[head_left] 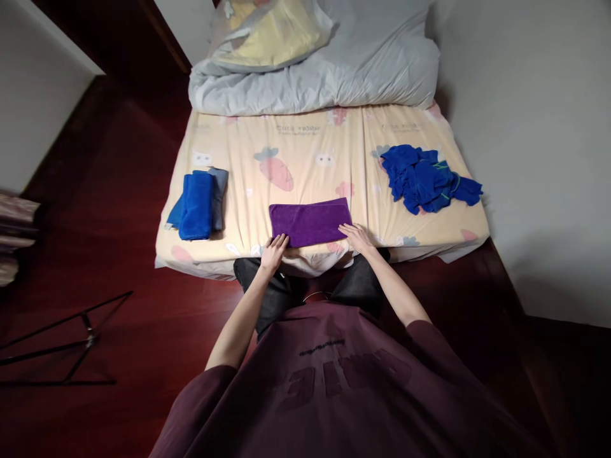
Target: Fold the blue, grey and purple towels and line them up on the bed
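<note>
A purple towel, folded into a flat oblong, lies near the front edge of the bed. My left hand rests at its near left corner, fingers laid over the edge. On the towel's right end, the fingers of my right hand are stretched out flat. To the left sits a stack of folded blue towels, with a grey-blue cloth partly under it. A crumpled heap of blue cloth with green edging lies to the right.
The bed has a cream sheet printed with carrots and rabbits. Rolled grey bedding and a yellow pillow fill its far end. Black tripod legs stand on the dark red floor at left. A wall runs along the right.
</note>
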The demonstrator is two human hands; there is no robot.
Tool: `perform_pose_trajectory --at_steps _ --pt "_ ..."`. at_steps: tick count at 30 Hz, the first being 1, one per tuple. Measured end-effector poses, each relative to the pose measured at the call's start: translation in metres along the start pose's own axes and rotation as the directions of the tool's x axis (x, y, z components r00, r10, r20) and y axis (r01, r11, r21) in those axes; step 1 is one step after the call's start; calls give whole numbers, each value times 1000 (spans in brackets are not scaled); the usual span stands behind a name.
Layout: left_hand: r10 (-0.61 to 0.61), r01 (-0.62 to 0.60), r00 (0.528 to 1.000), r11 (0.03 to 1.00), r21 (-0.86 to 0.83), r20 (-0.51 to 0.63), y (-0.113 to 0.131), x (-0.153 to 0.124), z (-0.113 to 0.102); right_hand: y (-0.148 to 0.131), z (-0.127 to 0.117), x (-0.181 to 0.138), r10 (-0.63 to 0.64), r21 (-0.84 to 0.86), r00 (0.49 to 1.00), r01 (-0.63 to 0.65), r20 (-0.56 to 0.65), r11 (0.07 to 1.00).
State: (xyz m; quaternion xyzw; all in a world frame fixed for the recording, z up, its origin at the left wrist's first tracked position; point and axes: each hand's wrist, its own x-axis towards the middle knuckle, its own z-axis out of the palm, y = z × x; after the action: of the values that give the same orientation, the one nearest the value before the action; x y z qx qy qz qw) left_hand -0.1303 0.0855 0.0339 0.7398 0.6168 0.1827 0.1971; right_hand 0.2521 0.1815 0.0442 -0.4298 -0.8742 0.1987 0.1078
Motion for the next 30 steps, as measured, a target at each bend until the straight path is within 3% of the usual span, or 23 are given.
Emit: perform_pose_trajectory --at_steps 7,12,17,24,30 --pt "-53 52 998 998 -33 -23 -7 -21 -4 9 -4 -16 0 140 1000 4 -26 990" --pt "-153 134 984 972 -191 -91 -17 -21 -4 28 11 -16 217 369 957 -136 -190 919" --pt "-253 199 951 941 -273 -176 -26 -20 -2 43 28 -15 395 570 890 -207 -228 795" --pt "-340 286 921 921 -266 -188 -31 -20 -2 46 33 -10 408 600 889 -213 -207 771" --pt "-330 283 928 926 -249 -174 -35 -22 -3 46 30 -6 379 565 899 -199 -221 801"
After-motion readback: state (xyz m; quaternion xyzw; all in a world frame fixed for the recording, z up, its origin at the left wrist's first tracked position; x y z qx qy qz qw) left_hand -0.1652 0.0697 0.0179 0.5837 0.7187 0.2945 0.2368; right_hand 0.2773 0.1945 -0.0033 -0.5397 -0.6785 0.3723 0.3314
